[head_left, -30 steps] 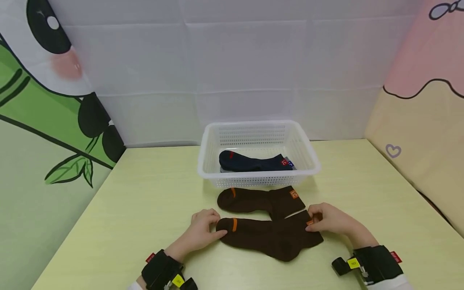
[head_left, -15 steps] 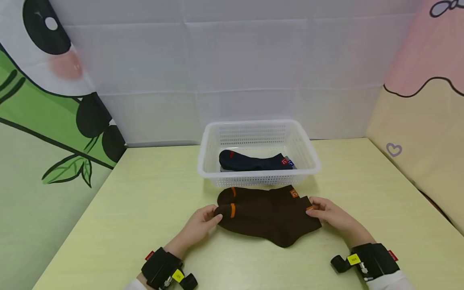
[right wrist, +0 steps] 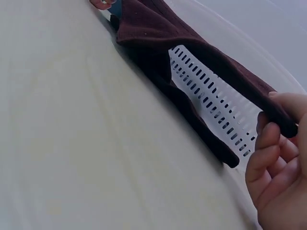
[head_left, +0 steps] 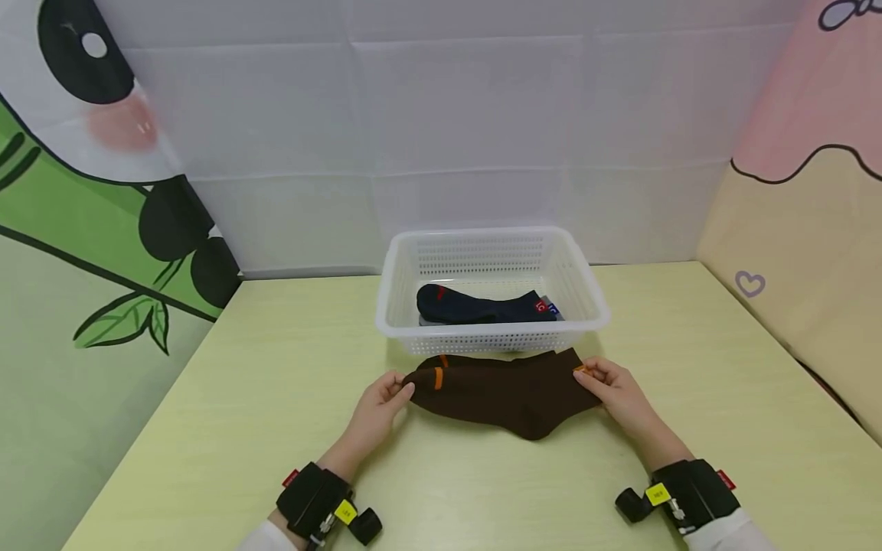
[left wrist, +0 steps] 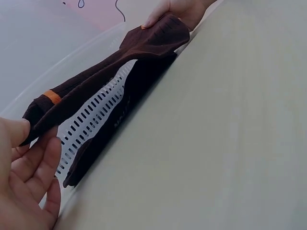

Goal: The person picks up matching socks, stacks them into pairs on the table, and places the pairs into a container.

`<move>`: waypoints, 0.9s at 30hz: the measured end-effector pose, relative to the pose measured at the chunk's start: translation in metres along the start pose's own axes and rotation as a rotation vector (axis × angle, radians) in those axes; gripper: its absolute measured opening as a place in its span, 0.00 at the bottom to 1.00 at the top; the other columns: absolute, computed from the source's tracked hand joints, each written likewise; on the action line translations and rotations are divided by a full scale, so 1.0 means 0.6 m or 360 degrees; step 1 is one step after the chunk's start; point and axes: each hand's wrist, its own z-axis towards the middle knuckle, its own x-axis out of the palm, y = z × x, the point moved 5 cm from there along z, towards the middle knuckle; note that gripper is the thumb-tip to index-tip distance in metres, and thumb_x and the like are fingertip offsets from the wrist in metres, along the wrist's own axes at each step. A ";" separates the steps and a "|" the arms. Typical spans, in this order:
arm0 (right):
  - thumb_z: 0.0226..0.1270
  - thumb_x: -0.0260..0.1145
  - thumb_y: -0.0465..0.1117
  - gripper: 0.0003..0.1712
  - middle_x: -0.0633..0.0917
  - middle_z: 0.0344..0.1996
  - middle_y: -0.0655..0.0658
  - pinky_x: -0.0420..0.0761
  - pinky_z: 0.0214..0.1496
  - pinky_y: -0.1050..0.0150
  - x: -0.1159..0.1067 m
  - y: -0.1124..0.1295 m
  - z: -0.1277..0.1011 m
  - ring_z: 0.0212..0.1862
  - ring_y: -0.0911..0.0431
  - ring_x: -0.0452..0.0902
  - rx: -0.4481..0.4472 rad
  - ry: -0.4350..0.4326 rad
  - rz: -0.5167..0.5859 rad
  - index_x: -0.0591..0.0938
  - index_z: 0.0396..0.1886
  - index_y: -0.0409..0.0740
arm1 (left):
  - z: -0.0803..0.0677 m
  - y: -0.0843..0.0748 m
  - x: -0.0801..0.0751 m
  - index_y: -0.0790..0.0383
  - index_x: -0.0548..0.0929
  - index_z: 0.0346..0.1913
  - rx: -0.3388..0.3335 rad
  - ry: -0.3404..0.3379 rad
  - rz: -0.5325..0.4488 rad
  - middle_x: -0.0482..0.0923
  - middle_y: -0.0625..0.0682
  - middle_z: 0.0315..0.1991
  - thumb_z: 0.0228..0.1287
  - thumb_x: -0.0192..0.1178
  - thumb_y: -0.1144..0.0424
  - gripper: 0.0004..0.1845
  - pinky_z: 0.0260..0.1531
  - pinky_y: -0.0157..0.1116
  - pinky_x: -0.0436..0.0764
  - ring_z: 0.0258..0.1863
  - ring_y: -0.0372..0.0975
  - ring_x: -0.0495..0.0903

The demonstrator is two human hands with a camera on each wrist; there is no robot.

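A dark brown sock (head_left: 506, 394) with an orange toe stripe is stretched sideways between my two hands. My left hand (head_left: 375, 409) pinches its toe between thumb and fingers. At the cuff, beside the orange label, my right hand (head_left: 620, 394) pinches the other end. Beneath it a matching brown sock (left wrist: 112, 129) lies flat on the table, mostly covered in the head view. Both wrist views show a gap between the raised sock and the lower one, with the basket wall showing through.
Just behind the socks stands a white perforated plastic basket (head_left: 492, 331). Inside it lies a navy sock (head_left: 482, 308) with red marks, on top of something grey. The pale yellow table (head_left: 276, 367) ends at a white cloth backdrop (head_left: 468, 138).
Both hands have lifted the nearer brown sock and carried it away from me, over the farther one. The lower sock and the basket have stayed put.
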 end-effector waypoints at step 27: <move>0.65 0.60 0.31 0.07 0.82 0.45 0.35 0.72 0.43 0.75 0.018 0.013 0.017 0.42 0.69 0.73 -0.0186 -0.0204 -0.0529 0.79 0.41 0.35 | 0.033 -0.016 -0.006 0.65 0.84 0.44 0.0217 -0.0414 0.0418 0.82 0.57 0.37 0.65 0.56 0.70 0.09 0.25 0.25 0.69 0.38 0.42 0.76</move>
